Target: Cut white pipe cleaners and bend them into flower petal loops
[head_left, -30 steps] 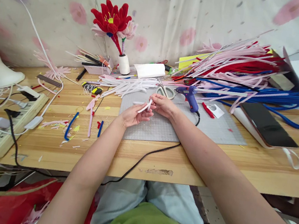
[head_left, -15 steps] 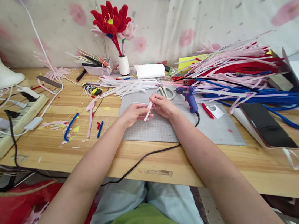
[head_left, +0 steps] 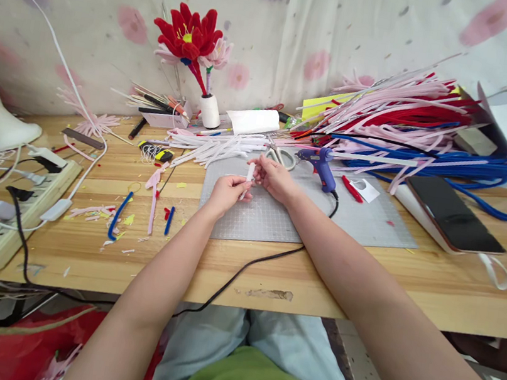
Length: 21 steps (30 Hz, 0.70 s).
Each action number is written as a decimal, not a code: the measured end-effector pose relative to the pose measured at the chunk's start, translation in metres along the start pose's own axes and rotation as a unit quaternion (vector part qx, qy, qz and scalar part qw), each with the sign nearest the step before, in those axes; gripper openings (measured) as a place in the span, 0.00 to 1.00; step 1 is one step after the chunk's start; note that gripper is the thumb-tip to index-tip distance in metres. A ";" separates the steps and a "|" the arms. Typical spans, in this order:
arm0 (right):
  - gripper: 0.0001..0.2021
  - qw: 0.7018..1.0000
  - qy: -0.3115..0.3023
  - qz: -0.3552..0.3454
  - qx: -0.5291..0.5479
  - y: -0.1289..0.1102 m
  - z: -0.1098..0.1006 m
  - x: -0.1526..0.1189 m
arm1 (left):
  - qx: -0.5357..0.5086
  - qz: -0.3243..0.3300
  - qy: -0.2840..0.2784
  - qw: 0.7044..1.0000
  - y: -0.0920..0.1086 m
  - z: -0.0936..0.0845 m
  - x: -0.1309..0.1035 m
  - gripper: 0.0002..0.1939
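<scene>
Over the grey cutting mat (head_left: pixel 267 224), my left hand (head_left: pixel 228 194) pinches a short white strip (head_left: pixel 250 173), which stands up from between its thumb and fingers. Close on the right, my right hand (head_left: pixel 274 179) has its fingertips curled beside the strip's upper end; whether they touch it or hold anything is too small to tell. Scissors (head_left: pixel 281 156) lie just behind my right hand. A purple glue gun (head_left: pixel 321 167) rests on the mat further right.
White pipe cleaners (head_left: pixel 212 149) lie behind the mat. Right of it are a red tool (head_left: pixel 352 189) and a phone (head_left: pixel 457 214). A power strip (head_left: pixel 31 214) sits at the left. A black cord (head_left: pixel 241 269) crosses the table front. A red flower (head_left: pixel 188 33) stands behind.
The white strip has shifted slightly left and up and now points upward from my left hand. My left hand's fingers have closed in, and my right fingertips have moved a little.
</scene>
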State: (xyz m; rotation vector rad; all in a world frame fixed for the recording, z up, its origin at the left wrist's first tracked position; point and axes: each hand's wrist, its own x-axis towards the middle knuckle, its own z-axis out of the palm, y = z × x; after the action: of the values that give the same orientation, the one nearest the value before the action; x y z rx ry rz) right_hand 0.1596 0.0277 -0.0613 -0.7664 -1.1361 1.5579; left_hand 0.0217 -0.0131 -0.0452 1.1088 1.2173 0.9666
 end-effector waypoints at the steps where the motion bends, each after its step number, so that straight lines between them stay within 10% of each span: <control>1: 0.17 0.999 -0.020 0.021 0.028 -0.001 -0.002 -0.001 | -0.020 -0.014 -0.018 1.000 0.001 -0.001 -0.001 0.04; 7: 0.13 0.990 -0.079 0.088 0.082 -0.005 -0.010 -0.003 | -0.104 -0.057 -0.102 0.988 0.003 -0.006 -0.002 0.07; 21: 0.11 0.991 -0.032 0.100 0.080 -0.006 -0.009 -0.001 | -0.119 -0.094 -0.080 0.985 0.005 0.000 -0.004 0.02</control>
State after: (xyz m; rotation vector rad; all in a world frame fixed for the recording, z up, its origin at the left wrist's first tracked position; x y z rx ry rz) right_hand 0.1703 0.0293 -0.0588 -0.7440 -0.9903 1.8286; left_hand 0.0215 -0.0160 -0.0391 0.8493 1.0250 0.8375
